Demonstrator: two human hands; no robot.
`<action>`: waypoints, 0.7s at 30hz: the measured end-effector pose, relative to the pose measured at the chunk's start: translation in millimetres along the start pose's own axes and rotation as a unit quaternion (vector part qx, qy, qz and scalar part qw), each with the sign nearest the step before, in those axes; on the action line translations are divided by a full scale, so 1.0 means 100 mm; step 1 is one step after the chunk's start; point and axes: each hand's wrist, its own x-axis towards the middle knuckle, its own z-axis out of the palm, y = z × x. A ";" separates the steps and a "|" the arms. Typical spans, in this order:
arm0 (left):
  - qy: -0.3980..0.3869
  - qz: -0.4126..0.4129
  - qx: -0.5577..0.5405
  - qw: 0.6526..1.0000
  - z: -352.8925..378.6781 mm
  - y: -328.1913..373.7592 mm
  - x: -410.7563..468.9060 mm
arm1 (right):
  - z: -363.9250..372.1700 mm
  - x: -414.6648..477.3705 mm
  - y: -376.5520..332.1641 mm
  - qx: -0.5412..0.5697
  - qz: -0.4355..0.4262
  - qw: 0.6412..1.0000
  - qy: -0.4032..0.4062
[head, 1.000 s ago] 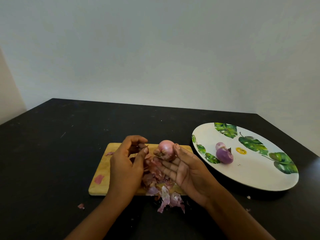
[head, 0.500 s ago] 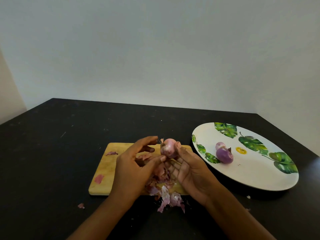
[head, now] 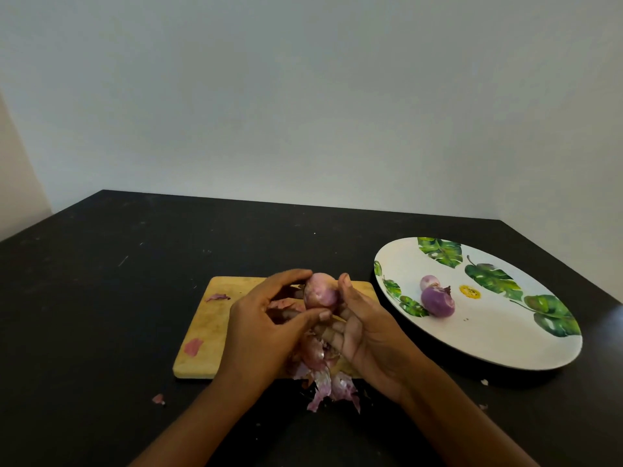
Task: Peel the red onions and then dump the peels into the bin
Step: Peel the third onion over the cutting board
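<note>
A small red onion is held above the wooden cutting board between both hands. My right hand cups it from the right, thumb on its upper side. My left hand grips it from the left with index finger over the top and thumb under it. A heap of pink-purple peels lies on the board's near edge and spills onto the table. Two peeled purple onions rest on the white leaf-patterned plate to the right.
The black table carries a few stray peel scraps: one on the board's far left, one on its near left, one on the table. Bare walls stand behind. No bin is in view.
My left hand moved right from beside the peel heap and closed onto the onion. The onion has turned in my right hand's grip and now sits between both hands.
</note>
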 end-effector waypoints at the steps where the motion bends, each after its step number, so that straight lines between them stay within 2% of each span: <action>1: 0.004 -0.011 -0.009 1.000 0.00 -0.01 0.01 | 0.01 -0.01 -0.01 0.007 0.005 1.000 -0.003; 9: 0.033 -0.043 -0.062 0.997 -0.01 0.01 0.04 | -0.03 -0.07 -0.03 0.018 -0.011 0.998 -0.067; 13: 0.024 -0.042 -0.067 0.997 -0.01 0.04 0.04 | -0.06 -0.04 -0.02 0.026 -0.024 0.997 -0.063; 18: 0.037 -0.015 -0.040 0.998 -0.02 0.01 0.03 | -0.08 -0.03 -0.01 0.037 -0.045 0.996 -0.062; 21: 0.047 0.045 0.015 0.998 -0.04 -0.01 0.03 | -0.08 -0.03 -0.02 0.022 -0.050 0.996 -0.068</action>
